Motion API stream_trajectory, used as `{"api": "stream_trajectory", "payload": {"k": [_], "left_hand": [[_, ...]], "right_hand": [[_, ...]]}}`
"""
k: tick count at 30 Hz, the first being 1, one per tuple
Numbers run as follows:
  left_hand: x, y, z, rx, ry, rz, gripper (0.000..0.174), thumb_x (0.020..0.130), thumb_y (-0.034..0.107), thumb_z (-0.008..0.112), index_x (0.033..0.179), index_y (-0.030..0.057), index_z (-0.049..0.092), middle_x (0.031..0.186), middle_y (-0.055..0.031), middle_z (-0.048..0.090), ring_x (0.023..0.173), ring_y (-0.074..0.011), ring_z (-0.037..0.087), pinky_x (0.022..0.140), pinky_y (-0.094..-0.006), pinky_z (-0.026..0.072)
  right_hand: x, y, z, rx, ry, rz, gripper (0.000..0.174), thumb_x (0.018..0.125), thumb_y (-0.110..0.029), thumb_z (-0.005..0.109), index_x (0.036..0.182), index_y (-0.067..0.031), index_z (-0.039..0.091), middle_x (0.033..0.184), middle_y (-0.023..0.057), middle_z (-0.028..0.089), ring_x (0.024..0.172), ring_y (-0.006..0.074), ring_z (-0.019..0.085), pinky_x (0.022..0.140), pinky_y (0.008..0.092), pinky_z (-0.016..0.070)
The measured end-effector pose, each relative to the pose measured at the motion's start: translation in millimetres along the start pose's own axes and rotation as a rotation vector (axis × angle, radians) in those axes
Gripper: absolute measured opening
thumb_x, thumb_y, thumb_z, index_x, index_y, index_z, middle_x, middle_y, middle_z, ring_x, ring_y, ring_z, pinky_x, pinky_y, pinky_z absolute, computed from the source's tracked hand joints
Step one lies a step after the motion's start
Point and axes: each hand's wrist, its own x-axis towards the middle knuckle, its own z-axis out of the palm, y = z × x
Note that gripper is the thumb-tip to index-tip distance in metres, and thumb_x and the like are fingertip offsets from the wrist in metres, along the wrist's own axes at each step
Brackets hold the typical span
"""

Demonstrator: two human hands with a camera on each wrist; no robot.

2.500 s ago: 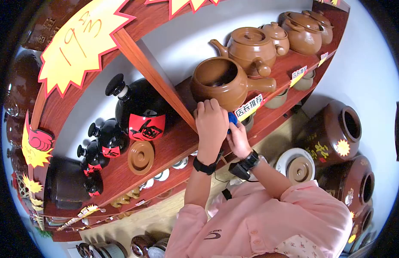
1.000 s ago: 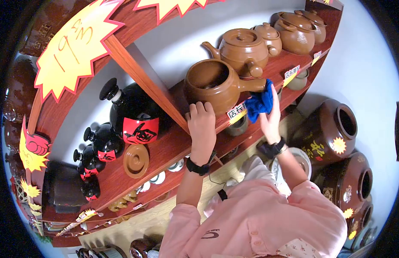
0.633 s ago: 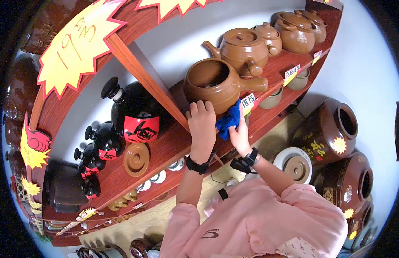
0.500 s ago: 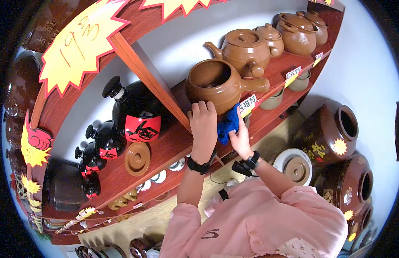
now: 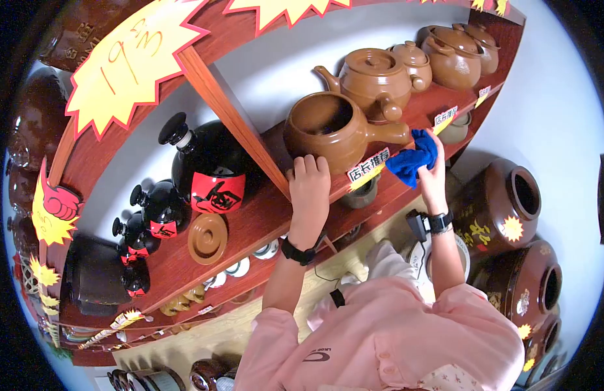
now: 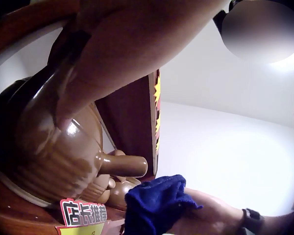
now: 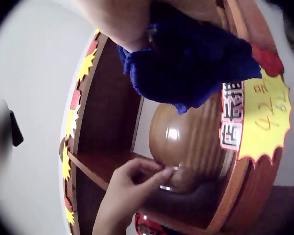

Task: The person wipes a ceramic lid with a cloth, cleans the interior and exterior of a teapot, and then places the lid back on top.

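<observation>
Brown clay pot at the left hand, handle aimed right; blue cloth in the right hand

Open-topped clay pot sits on the red-brown shelf, mouth up. Left hand at its near side, fingers bent against the lower wall; right-wrist view shows thumb and fingers pinched in on a short rounded projection of the pot. Most of the pot lies beyond this hand and to its right.

Long axis runs from the belly out through the stubby handle, which points right in the head view, its tip by the shelf's front edge.

Right hand pinches a crumpled blue cloth between thumb and fingers, just beyond the handle tip. Left-wrist view shows a gap between cloth and handle. Cloth slants from upper right to lower left.

Lidded teapot behind the handle; Chinese-lettered label below the pot; loose brown lid well left.
</observation>
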Motion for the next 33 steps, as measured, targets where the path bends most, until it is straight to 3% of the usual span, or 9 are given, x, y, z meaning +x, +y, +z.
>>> {"api": "stream_trajectory", "payload": {"k": [2,5,12,14,20,24,25,29,33], "left_hand": [[-1.3,-0.1,-0.4,0.002,0.023,0.012,0.026,0.074,0.023,0.069,0.088,0.0072,0.054,0.091,-0.0087,0.053,0.096,-0.0267,0.051,0.079,-0.0382,0.0476],[-0.6,0.4,-1.0,0.003,0.101,0.021,0.011,0.073,0.011,0.06,0.081,0.0087,0.053,0.084,-0.0057,0.05,0.09,-0.0221,0.052,0.075,-0.0358,0.0487],[-1.8,6.2,-2.3,-0.095,0.057,-0.06,0.017,0.074,0.015,0.064,0.086,0.0074,0.055,0.094,-0.008,0.051,0.099,-0.0262,0.049,0.084,-0.0399,0.0452],[-2.8,10.2,-0.9,-0.2,0.073,-0.116,0.022,0.076,0.02,0.068,0.091,0.0083,0.057,0.105,-0.0102,0.055,0.109,-0.0305,0.047,0.09,-0.045,0.0416],[-14.9,51.2,-16.6,-0.384,0.378,-0.178,0.022,0.074,0.009,0.068,0.092,0.0116,0.057,0.116,-0.0087,0.054,0.117,-0.034,0.045,0.1,-0.0542,0.0308],[-32.8,71.8,-0.7,-0.769,0.369,-0.272,0.022,0.075,0.003,0.065,0.095,0.005,0.055,0.112,-0.0133,0.053,0.104,-0.0317,0.051,0.09,-0.0462,0.0416],[-30.2,75.3,2.1,-0.77,0.372,-0.327,0.026,0.077,0.002,0.065,0.1,0.002,0.053,0.107,-0.0158,0.053,0.097,-0.0317,0.052,0.081,-0.0406,0.0441],[-16.4,76.1,13.7,-0.973,0.237,-0.616,0.03,0.084,0.007,0.063,0.106,-0.0036,0.045,0.094,-0.017,0.049,0.089,-0.0321,0.052,0.078,-0.0382,0.0441],[-4.2,65.9,17.3,-0.743,0.265,-0.475,0.023,0.084,0.005,0.062,0.099,-0.0019,0.046,0.09,-0.0157,0.047,0.083,-0.0294,0.049,0.077,-0.0371,0.0412]], "right_hand": [[9.4,-10.0,3.3,-0.038,-0.072,0.013,0.066,0.073,-0.004,0.056,0.136,-0.0023,0.037,0.131,0.0124,0.048,0.122,0.0213,0.045,0.104,0.0338,0.0343],[18.8,-10.7,6.6,-0.112,-0.169,-0.006,0.062,0.069,0.001,0.054,0.13,-0.0015,0.044,0.126,0.0091,0.05,0.118,0.018,0.047,0.101,0.0307,0.0354],[29.6,2.3,5.6,-0.2,-0.171,0.01,0.062,0.066,0.003,0.056,0.126,-0.0037,0.045,0.107,0.008,0.055,0.102,0.0157,0.053,0.092,0.0269,0.0403],[37.7,-3.0,1.9,-0.296,-0.224,0.026,0.062,0.064,0.004,0.056,0.125,-0.0037,0.046,0.108,0.0102,0.056,0.103,0.0185,0.055,0.093,0.0282,0.0406],[56.3,-10.1,-4.2,-0.337,-0.364,-0.08,0.061,0.059,0.007,0.058,0.12,-0.0022,0.052,0.114,0.0169,0.059,0.109,0.0305,0.056,0.096,0.0347,0.0413],[57.9,-9.5,-4.6,-0.368,-0.367,-0.098,0.061,0.059,0.008,0.061,0.118,-0.0022,0.053,0.107,0.0176,0.059,0.102,0.0319,0.058,0.091,0.0356,0.044],[58.2,-10.4,-3.6,-0.38,-0.357,-0.113,0.061,0.059,0.008,0.062,0.118,-0.0023,0.053,0.106,0.0177,0.059,0.1,0.0321,0.058,0.09,0.036,0.0444],[56.9,-8.8,-1.2,-0.385,-0.326,-0.172,0.061,0.06,0.007,0.065,0.119,-0.0032,0.052,0.102,0.0182,0.057,0.095,0.0342,0.057,0.085,0.037,0.0454],[51.8,-9.6,-2.6,-0.418,-0.34,-0.1,0.062,0.06,0.006,0.066,0.119,-0.0036,0.051,0.101,0.0182,0.055,0.093,0.0363,0.056,0.083,0.0383,0.0455]]}}
